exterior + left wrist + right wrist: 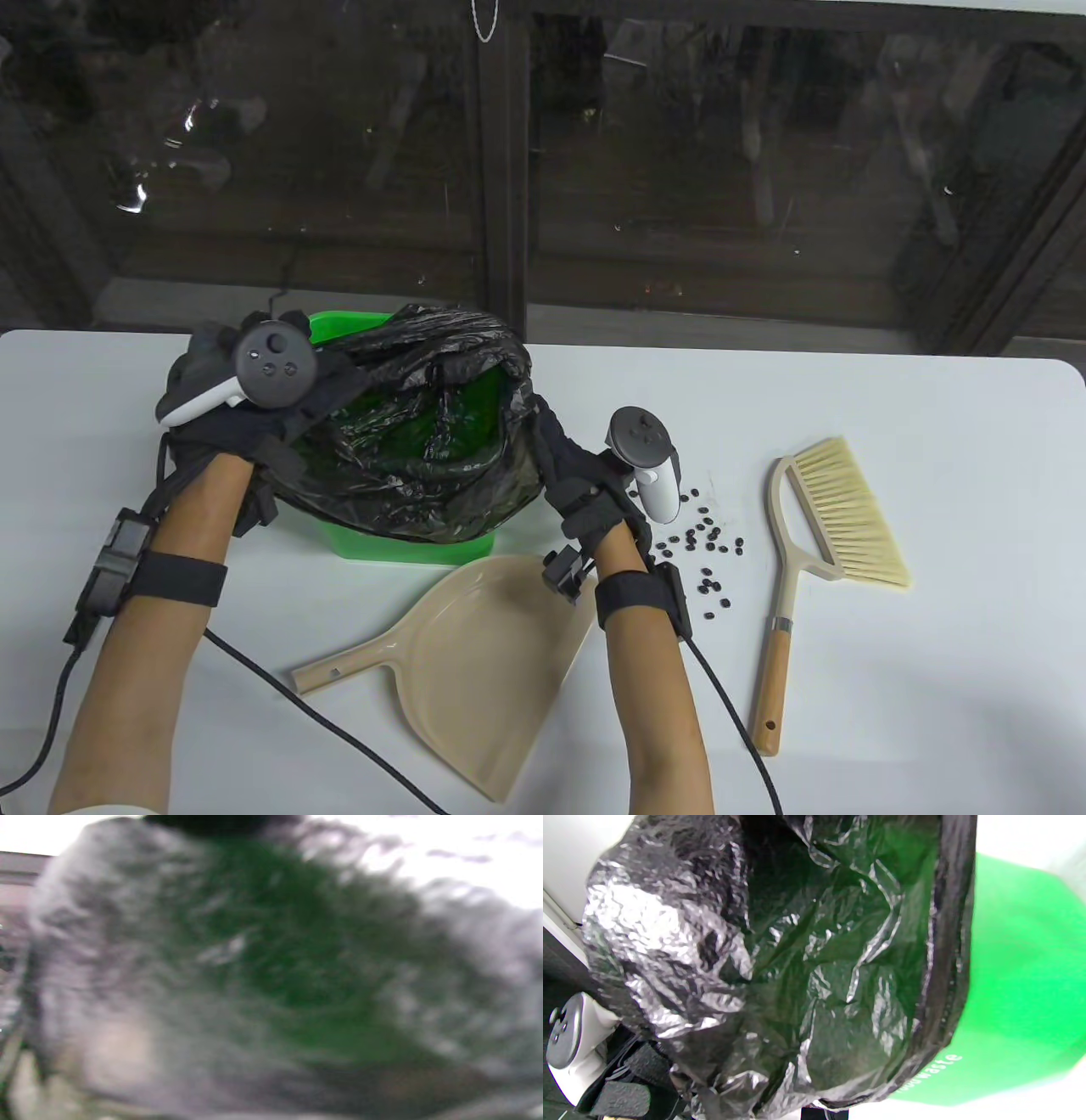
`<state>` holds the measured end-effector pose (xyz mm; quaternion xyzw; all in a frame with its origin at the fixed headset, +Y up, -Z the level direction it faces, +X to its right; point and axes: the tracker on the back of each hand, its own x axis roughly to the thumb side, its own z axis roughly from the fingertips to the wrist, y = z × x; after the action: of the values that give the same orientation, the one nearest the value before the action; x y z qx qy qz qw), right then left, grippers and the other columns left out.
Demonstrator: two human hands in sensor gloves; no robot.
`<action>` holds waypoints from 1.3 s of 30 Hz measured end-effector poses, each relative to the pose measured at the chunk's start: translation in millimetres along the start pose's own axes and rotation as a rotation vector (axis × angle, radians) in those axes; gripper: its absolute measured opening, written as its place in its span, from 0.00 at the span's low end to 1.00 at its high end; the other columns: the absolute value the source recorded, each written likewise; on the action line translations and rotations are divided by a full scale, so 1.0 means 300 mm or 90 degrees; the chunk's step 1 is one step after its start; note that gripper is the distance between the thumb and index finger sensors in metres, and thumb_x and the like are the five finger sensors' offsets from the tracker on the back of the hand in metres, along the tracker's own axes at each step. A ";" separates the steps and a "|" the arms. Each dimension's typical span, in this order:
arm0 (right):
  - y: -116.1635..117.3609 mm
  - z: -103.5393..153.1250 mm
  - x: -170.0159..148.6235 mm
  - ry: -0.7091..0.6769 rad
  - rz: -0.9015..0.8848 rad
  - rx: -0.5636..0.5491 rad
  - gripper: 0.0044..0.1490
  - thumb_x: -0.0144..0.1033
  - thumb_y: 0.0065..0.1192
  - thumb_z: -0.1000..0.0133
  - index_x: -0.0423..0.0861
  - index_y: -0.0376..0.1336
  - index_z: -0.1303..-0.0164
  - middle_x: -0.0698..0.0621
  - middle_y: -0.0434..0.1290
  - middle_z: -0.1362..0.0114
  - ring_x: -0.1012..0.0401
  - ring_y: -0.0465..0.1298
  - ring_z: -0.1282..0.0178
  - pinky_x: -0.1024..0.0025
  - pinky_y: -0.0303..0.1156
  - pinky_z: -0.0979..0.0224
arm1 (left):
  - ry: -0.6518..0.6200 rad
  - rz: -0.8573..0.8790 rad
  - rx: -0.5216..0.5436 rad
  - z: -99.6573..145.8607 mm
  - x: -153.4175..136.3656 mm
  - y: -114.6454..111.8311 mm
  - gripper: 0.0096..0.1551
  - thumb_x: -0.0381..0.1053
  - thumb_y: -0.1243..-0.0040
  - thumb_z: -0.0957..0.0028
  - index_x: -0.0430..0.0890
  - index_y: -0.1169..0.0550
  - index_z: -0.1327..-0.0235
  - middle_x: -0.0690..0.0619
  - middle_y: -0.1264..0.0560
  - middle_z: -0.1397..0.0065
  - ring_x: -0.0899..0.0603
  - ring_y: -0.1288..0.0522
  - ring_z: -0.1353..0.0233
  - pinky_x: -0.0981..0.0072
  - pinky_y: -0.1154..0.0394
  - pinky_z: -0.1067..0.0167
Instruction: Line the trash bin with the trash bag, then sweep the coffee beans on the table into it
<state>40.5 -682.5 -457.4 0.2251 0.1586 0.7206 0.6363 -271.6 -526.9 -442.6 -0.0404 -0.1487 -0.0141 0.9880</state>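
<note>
A green trash bin [399,548] [1018,993] stands at the table's middle left, with a crinkled black trash bag [416,424] [797,963] spread over its mouth. My left hand [199,399] grips the bag's edge at the bin's left rim. On the bin's right side my right hand [551,446] holds the bag's edge. The left wrist view is a blur of the grey bag [106,963] over green. Coffee beans [704,543] lie scattered to the right of my right wrist. Only my left hand's tracker [568,1043] shows in the right wrist view.
A beige dustpan [484,662] lies in front of the bin, its handle pointing left. A hand brush [814,543] with a wooden handle lies to the right of the beans. Glove cables trail off the table's near edge. A dark window runs behind the table.
</note>
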 end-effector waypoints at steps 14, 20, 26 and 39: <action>-0.040 0.025 -0.005 -0.005 -0.009 -0.012 0.55 0.68 0.23 0.43 0.39 0.29 0.18 0.34 0.38 0.11 0.35 0.30 0.19 0.27 0.37 0.31 | 0.095 -0.008 -0.048 -0.069 -0.067 -0.040 0.45 0.61 0.65 0.21 0.27 0.46 0.09 0.22 0.53 0.11 0.11 0.59 0.23 0.16 0.57 0.35; -0.054 0.025 -0.001 -0.013 -0.019 -0.025 0.55 0.68 0.23 0.43 0.40 0.29 0.18 0.34 0.36 0.11 0.35 0.29 0.19 0.27 0.37 0.31 | 0.095 0.094 -0.027 -0.085 -0.111 -0.041 0.44 0.61 0.65 0.21 0.28 0.46 0.09 0.24 0.49 0.10 0.11 0.55 0.21 0.16 0.55 0.33; -0.053 0.014 0.005 -0.020 -0.026 -0.026 0.55 0.68 0.23 0.43 0.40 0.29 0.18 0.34 0.35 0.11 0.35 0.29 0.19 0.27 0.37 0.30 | 0.086 0.223 0.003 -0.092 -0.165 -0.063 0.44 0.61 0.66 0.21 0.29 0.46 0.08 0.26 0.47 0.10 0.12 0.53 0.20 0.16 0.54 0.33; -0.006 -0.037 0.000 -0.031 -0.066 -0.011 0.55 0.68 0.22 0.43 0.40 0.28 0.18 0.35 0.36 0.10 0.35 0.29 0.18 0.28 0.37 0.30 | 0.033 0.564 0.051 -0.091 -0.270 -0.140 0.44 0.61 0.68 0.20 0.29 0.49 0.08 0.25 0.46 0.10 0.12 0.53 0.20 0.16 0.54 0.33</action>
<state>36.1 -681.7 -467.6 0.2282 0.1482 0.6824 0.6784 -342.7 -569.7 -489.3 -0.0615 -0.0926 0.4157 0.9027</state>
